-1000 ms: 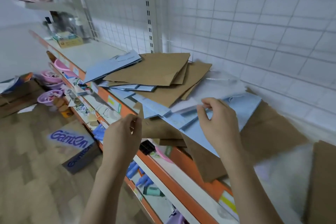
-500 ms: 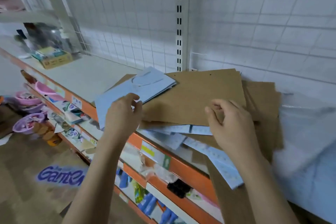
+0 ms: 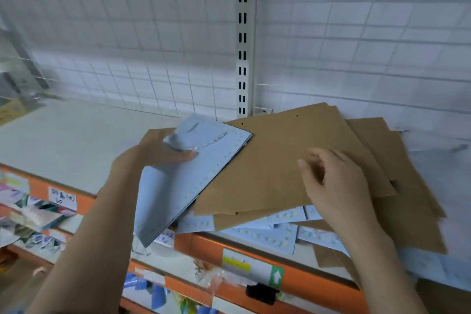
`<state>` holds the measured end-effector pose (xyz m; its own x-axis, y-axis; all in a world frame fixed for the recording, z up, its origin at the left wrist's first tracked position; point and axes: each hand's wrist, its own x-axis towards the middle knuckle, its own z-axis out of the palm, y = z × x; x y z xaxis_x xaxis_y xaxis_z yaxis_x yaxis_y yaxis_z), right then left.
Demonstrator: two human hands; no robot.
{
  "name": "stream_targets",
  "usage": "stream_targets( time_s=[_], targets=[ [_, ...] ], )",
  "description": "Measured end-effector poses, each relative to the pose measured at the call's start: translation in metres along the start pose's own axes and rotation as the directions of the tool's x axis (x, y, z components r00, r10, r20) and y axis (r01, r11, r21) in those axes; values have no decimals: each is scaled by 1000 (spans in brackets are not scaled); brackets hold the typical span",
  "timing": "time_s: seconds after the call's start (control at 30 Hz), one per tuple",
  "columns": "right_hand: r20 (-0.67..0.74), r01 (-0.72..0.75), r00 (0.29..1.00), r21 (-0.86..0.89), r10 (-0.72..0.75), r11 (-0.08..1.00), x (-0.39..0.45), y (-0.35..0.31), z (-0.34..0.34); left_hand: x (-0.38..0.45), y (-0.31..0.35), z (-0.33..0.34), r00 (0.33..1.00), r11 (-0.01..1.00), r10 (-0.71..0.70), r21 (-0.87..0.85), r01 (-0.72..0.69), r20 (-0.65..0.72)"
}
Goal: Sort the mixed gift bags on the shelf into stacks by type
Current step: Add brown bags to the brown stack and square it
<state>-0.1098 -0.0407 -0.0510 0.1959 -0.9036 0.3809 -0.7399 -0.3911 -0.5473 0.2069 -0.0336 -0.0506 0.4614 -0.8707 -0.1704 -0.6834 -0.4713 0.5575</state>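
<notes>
A mixed pile of flat gift bags lies on the white shelf (image 3: 63, 135). Brown kraft bags (image 3: 275, 160) are on top, with pale blue dotted bags (image 3: 270, 234) sticking out underneath at the front edge. My left hand (image 3: 153, 158) grips a light blue bag (image 3: 178, 186) with a white cord handle by its left edge, thumb on top, and tilts it up off the pile. My right hand (image 3: 334, 186) rests on the top brown bag with fingers loosely curled, holding nothing.
A white wire grid wall (image 3: 127, 46) with a slotted upright (image 3: 243, 41) backs the shelf. The orange shelf front (image 3: 305, 285) carries price labels. Lower shelves at left hold small packaged goods (image 3: 33, 214). A yellowish box (image 3: 12, 109) stands far left.
The view has moved closer and left along the shelf. My left hand has taken hold of the light blue bag and lifted its edge. My right hand has settled on the brown bags.
</notes>
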Motion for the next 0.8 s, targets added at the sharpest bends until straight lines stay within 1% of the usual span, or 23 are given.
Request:
stream_targets(
  time_s=[0.03, 0.1, 0.2, 0.23, 0.27, 0.4, 0.47, 0.53, 0.6, 0.63, 0.7, 0.8],
  targets=[
    [-4, -4, 1000, 0, 4, 1000, 0, -2, 2, 0, 1, 0, 1000, 1000, 25, 15, -25, -4],
    [-3, -7, 1000, -1, 7, 1000, 0, -9, 7, 1, -1, 1, 999, 1000, 21, 12, -21, -39],
    [13, -3, 1000, -14, 4, 1000, 2, -17, 14, 1, -6, 5, 994, 998, -37, 37, 41, -105],
    [19, -3, 1000, -20, 4, 1000, 3, -19, 14, -3, -5, 6, 992, 997, -68, 13, 70, -110],
    [24, -5, 1000, -28, 6, 1000, 4, -20, 14, -4, -6, 6, 987, 994, -107, -36, 103, -117],
    [76, -39, 996, -135, 49, 990, 15, -17, 2, -17, -7, 9, 971, 962, -116, -266, 58, -209],
    [104, -80, 989, -215, 104, 973, 23, -12, -6, -21, -11, 14, 955, 922, -142, -385, 31, -262],
    [121, -141, 973, -348, 194, 927, 31, -5, -15, -28, -12, 21, 944, 878, -130, -477, -32, -303],
    [142, -222, 935, -481, 325, 848, 38, 1, -24, -36, -11, 29, 946, 842, -124, -536, -59, -299],
    [152, -264, 909, -512, 388, 817, 41, 5, -27, -38, -11, 33, 950, 822, -128, -567, -59, -284],
    [178, -324, 862, -525, 474, 787, 47, 12, -32, -40, -12, 40, 965, 779, -133, -626, -39, -225],
    [224, -357, 828, -497, 514, 791, 55, 21, -33, -50, -7, 43, 992, 721, -77, -693, -15, -102]
  ],
)
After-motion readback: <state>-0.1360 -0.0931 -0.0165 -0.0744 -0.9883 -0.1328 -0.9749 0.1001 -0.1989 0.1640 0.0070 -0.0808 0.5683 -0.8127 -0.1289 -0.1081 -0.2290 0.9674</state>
